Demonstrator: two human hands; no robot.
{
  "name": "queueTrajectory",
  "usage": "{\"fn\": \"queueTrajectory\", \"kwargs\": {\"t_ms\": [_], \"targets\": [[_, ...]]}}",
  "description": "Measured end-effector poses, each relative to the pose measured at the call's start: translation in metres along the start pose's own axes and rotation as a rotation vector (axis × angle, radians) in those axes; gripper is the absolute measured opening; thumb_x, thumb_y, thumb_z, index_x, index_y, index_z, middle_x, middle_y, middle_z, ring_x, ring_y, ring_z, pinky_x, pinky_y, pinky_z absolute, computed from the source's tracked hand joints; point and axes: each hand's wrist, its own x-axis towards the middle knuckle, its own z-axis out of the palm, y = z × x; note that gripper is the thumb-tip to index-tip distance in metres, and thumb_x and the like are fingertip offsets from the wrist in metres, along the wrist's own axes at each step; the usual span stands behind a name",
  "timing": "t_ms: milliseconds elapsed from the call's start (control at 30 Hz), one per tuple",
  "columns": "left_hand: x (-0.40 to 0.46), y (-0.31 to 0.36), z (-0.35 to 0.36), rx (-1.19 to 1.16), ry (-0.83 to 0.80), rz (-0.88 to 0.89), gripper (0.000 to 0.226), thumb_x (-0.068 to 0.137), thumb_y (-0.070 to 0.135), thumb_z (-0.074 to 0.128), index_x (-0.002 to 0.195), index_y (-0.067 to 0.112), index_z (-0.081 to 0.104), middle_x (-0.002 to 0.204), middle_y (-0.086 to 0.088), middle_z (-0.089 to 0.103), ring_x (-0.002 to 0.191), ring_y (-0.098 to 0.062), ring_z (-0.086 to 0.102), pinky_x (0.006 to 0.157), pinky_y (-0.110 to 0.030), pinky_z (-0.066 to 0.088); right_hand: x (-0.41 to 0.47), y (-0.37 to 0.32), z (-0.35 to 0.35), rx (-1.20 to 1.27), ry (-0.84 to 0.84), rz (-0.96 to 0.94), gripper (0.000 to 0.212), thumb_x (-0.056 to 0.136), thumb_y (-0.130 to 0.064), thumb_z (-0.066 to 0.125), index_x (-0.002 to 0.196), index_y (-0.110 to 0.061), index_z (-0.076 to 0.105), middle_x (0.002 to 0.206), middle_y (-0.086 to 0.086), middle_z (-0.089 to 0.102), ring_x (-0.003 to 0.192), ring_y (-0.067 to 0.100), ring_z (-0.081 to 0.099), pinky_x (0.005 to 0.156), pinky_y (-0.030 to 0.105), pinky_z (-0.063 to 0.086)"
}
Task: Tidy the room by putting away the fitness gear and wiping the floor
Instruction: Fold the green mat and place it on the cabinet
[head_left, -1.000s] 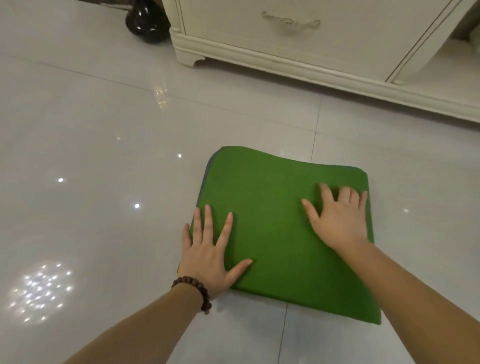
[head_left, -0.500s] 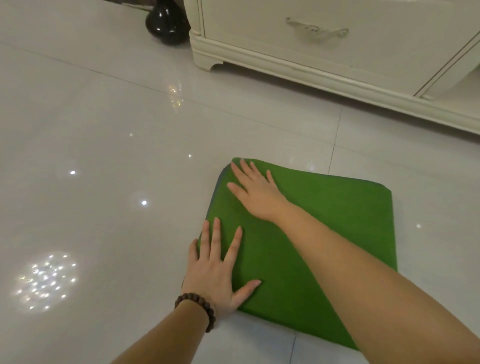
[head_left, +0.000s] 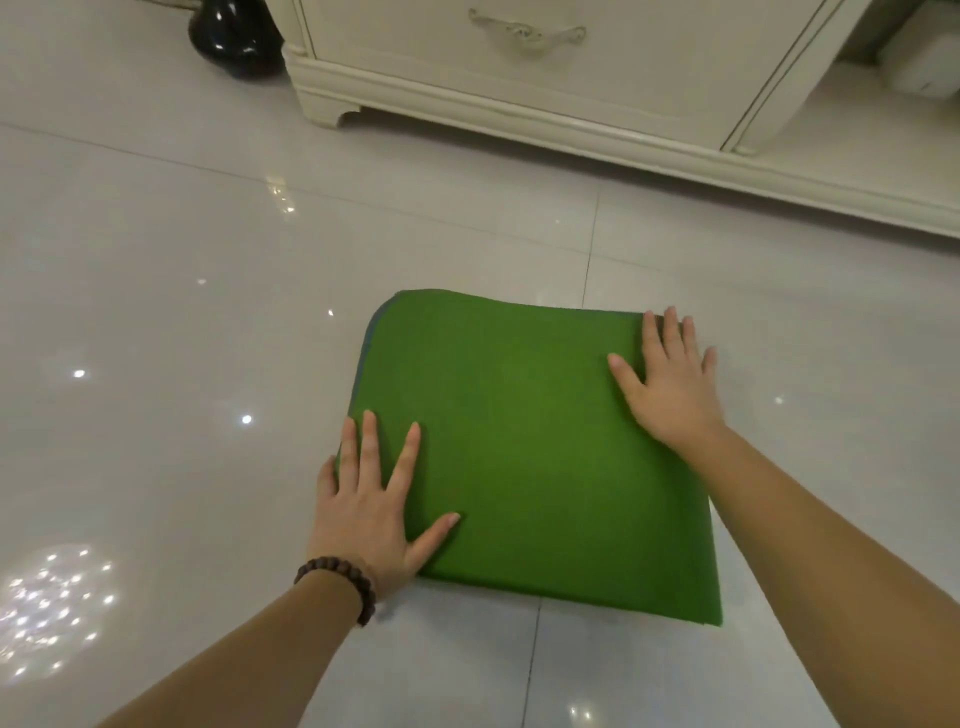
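A folded green exercise mat (head_left: 530, 441) lies flat on the glossy white tile floor (head_left: 156, 312), with a grey underside showing along its left edge. My left hand (head_left: 371, 512), with a bead bracelet at the wrist, presses flat on the mat's near left corner, fingers spread. My right hand (head_left: 667, 382) presses flat on the far right corner, its fingertips reaching the mat's far edge.
A cream cabinet (head_left: 571, 78) with a drawer handle stands on the floor just beyond the mat. A black rounded object (head_left: 234, 36) sits at its left end. Open tile floor stretches to the left and in front of the mat.
My right hand slid from the mat's far left corner across to its far right corner. My left hand stayed pressed on the near left corner.
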Motion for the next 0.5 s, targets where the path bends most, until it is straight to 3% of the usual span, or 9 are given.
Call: {"fn": "queueTrajectory", "kwargs": {"t_ms": [100,200,333,433,500], "targets": [[-0.001,0.0,-0.001,0.0,-0.014,-0.001,0.093,0.079,0.083,0.007,0.154,0.028,0.005,0.158,-0.023,0.007,0.146,-0.04,0.007,0.108,-0.057,0.029,-0.066,-0.002,0.015,-0.025,0.061,0.073,0.078,0.092,-0.065,0.012,0.151,-0.018,-0.008,0.159,0.006,-0.015,0.145,0.018,-0.018,0.115,0.043,-0.012],[-0.001,0.002,-0.003,-0.004,-0.019,0.003,0.094,0.076,0.085,0.001,0.153,0.031,0.0,0.159,-0.02,0.002,0.147,-0.036,0.001,0.111,-0.055,0.026,-0.091,0.0,0.048,-0.047,0.037,0.094,0.08,0.089,-0.068,0.002,0.15,-0.019,-0.015,0.158,0.005,-0.02,0.144,0.018,-0.021,0.118,0.045,-0.005],[0.006,-0.004,-0.011,-0.14,-0.052,-0.061,0.095,0.068,0.089,0.008,0.151,0.042,0.007,0.161,-0.009,-0.001,0.147,-0.029,-0.005,0.115,-0.054,0.017,-0.087,0.007,0.053,0.044,0.049,0.064,0.075,0.093,-0.063,0.012,0.151,-0.021,-0.01,0.158,0.004,-0.018,0.145,0.019,-0.018,0.12,0.043,0.001],[0.03,-0.009,-0.022,-0.273,-0.096,-0.113,0.096,0.062,0.094,0.022,0.147,0.051,0.006,0.16,-0.006,-0.007,0.147,-0.032,0.006,0.117,-0.049,0.021,-0.086,0.016,0.047,0.286,0.072,0.153,0.065,0.094,-0.062,0.026,0.149,-0.043,-0.002,0.16,-0.002,-0.011,0.147,0.024,0.002,0.115,0.046,0.026],[0.047,-0.013,-0.032,-0.43,-0.166,-0.166,0.098,0.06,0.091,0.046,0.144,0.056,0.01,0.159,-0.005,-0.001,0.141,-0.035,0.024,0.113,-0.047,0.031,-0.082,0.018,0.042,0.408,0.043,0.289,0.064,0.092,-0.065,0.031,0.144,-0.054,-0.004,0.16,0.003,0.002,0.143,0.03,0.022,0.107,0.047,0.037]]}}
